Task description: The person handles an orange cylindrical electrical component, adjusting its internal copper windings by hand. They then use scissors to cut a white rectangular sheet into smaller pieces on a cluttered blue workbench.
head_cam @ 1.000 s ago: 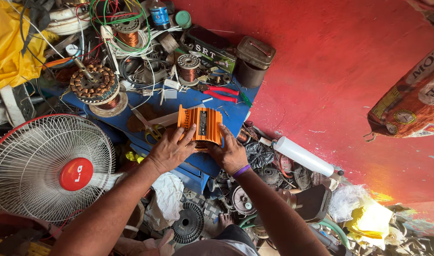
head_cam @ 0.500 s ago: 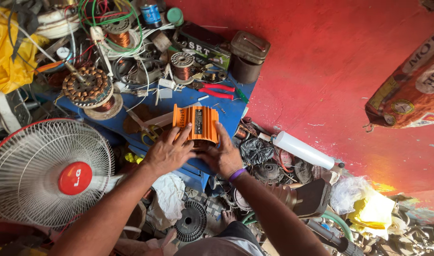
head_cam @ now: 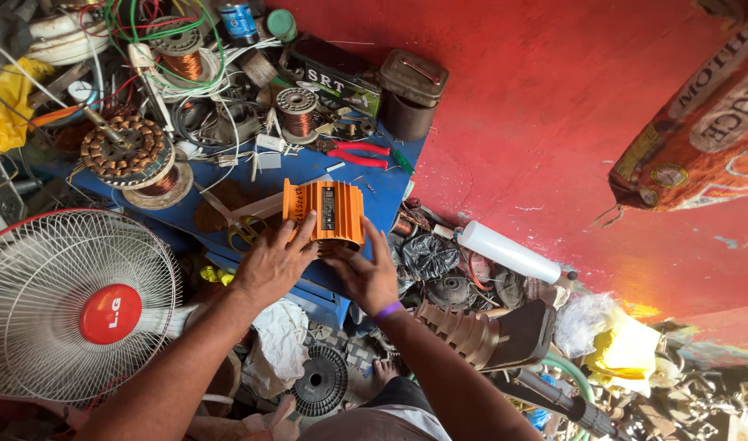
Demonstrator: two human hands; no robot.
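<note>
The finned housing (head_cam: pixel 325 214) stands at the near edge of the surface (head_cam: pixel 386 192), the left hand (head_cam: pixel 274 265) on its left flank and the right hand (head_cam: pixel 366 278) on its near right side. Behind it lie the pliers (head_cam: pixel 359 153), with a wire spool (head_cam: pixel 296 110) beyond them. A stator (head_cam: pixel 125 151) sits far left on the surface. The table fan (head_cam: pixel 76 306) stands left of the hands, below the surface. A lidded tin (head_cam: pixel 413 91) occupies the far right corner.
</note>
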